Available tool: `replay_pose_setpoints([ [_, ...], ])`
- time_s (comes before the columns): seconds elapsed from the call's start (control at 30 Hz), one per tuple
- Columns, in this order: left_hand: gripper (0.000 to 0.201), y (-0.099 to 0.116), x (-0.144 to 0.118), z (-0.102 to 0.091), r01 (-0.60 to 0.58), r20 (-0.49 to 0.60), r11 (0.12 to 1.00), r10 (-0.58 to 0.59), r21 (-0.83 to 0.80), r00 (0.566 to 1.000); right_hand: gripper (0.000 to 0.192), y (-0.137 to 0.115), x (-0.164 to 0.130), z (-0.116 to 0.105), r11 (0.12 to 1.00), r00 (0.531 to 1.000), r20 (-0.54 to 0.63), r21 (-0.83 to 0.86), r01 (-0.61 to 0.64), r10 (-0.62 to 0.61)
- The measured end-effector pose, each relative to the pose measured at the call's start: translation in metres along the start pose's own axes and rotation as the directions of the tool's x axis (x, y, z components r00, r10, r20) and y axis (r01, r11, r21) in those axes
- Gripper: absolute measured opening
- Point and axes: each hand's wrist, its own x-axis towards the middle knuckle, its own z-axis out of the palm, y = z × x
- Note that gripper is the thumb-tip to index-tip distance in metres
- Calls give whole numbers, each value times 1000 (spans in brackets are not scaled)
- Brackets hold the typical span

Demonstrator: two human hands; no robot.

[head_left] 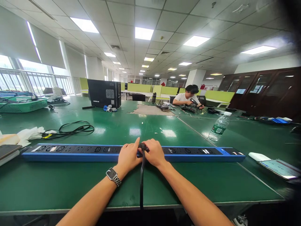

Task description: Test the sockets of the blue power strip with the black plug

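Note:
A long blue power strip with black sockets lies lengthwise across the green table. At its middle, my right hand is closed round a black power plug held at the sockets. How deep the plug sits is hidden by my fingers. Its thick black cable drops over the table's front edge between my forearms. Just left of the plug, my left hand, with a watch on the wrist, grips the strip, its thumb and forefinger close to the plug.
A water bottle and a tablet are to the right. Behind the strip lie a coiled black cable and a black computer case. A green basket stands far left. Across the table a person holds a power tool.

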Motion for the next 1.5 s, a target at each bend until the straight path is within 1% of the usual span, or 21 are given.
replay_pose_setpoints([
  [0.03, 78, -1, 0, 1, 2, 1, 1000, -2, -1, 1000, 29, 3, 1, -3, 999, 996, -85, 34, -12, 15],
  [0.07, 80, -2, 0, 1, 5, 3, 1000, -5, -1, 1000, 30, 7, 1, -7, 997, 983, -177, 75, -34, 47],
  [0.1, 82, -3, 0, 2, 6, 5, 1000, -6, -1, 1000, 31, 13, 0, -12, 990, 957, -271, 123, -69, 101],
  [0.13, 83, -4, 0, 2, 7, 7, 1000, -7, -2, 1000, 31, 20, -2, -18, 978, 925, -340, 176, -114, 169],
  [0.2, 84, -5, -1, 2, 8, 10, 1000, -8, -2, 1000, 34, 39, -8, -32, 938, 859, -397, 255, -233, 322],
  [0.23, 83, -5, -1, 1, 9, 11, 1000, -9, 0, 1000, 35, 49, -12, -39, 903, 824, -388, 292, -314, 412],
  [0.27, 82, -5, 0, 1, 8, 14, 1000, -8, 0, 1000, 34, 59, -17, -45, 869, 807, -347, 317, -379, 479],
  [0.3, 81, -5, 0, 0, 8, 17, 1000, -8, 0, 1000, 31, 68, -21, -51, 847, 801, -303, 316, -427, 516],
  [0.37, 79, -5, 0, -1, 11, 27, 1000, -11, -5, 1000, 28, 81, -26, -58, 826, 810, -215, 301, -477, 546],
  [0.43, 78, -5, 0, -2, 12, 35, 1000, -11, -11, 999, 26, 87, -28, -60, 820, 827, -133, 287, -496, 547],
  [0.53, 75, -6, 0, -2, 5, 33, 1000, -5, -20, 999, 25, 87, -27, -58, 827, 848, -15, 230, -513, 530],
  [0.6, 73, -6, 0, -2, 0, 30, 1000, 1, -25, 1000, 24, 86, -27, -56, 837, 855, 35, 188, -514, 517],
  [0.67, 71, -6, 0, -2, -4, 28, 1000, 5, -30, 1000, 24, 86, -27, -55, 859, 874, 56, 159, -486, 484],
  [0.8, 65, -5, -1, -3, -17, 22, 999, 18, -41, 1000, 23, 84, -27, -56, 931, 934, 96, 94, -353, 345],
  [0.87, 61, -4, -1, -4, -23, 16, 999, 24, -45, 1000, 22, 83, -26, -58, 949, 948, 110, 69, -308, 300],
  [1.0, 58, -5, -2, -4, -29, 10, 998, 30, -48, 1000, 22, 82, -25, -62, 955, 949, 155, 69, -289, 276],
  [1.13, 56, -6, -3, -3, -31, 10, 998, 31, -52, 999, 28, 83, -30, -67, 955, 944, 198, 86, -286, 265],
  [1.23, 54, -6, -3, -3, -36, 7, 998, 36, -57, 999, 30, 83, -34, -70, 966, 953, 182, 55, -254, 240],
  [1.37, 53, -5, -3, -3, -41, 1, 998, 41, -57, 999, 31, 83, -37, -67, 979, 963, 184, 22, -205, 198],
  [1.5, 51, -4, -3, -4, -46, 4, 997, 47, -59, 999, 31, 84, -38, -65, 976, 962, 180, 23, -215, 207],
])
